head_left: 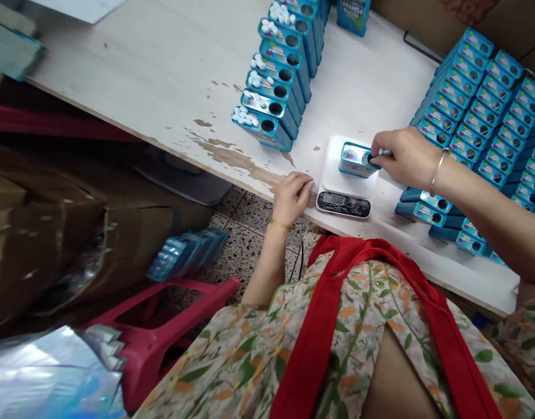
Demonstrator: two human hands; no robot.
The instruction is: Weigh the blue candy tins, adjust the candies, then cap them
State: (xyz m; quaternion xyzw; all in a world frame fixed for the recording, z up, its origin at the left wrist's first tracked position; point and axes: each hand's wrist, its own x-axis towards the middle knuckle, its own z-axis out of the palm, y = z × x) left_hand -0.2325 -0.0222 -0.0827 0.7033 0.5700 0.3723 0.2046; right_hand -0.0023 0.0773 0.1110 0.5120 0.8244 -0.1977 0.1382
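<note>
A blue candy tin (355, 155) stands on the white plate of a small digital scale (327, 174), whose display is lit with digits. My right hand (407, 152), a bangle at its wrist, is over the tin's dark round hole, thumb and fingers pinched around small white candies. Beside the scale, at the table's edge, rests my left hand (292, 196) with its fingers curled together; nothing shows in them. Farther off, a row of open blue tins (278, 93) bears little piles of white candies (245, 116) on several lids.
Many blue tins (466, 105) stand in rows at the right. Another tin (353, 16) is at the back. Below the table's left edge are cardboard boxes (132, 233), a red plastic stool (171, 326) and a pack of tins (186, 253) on the speckled floor.
</note>
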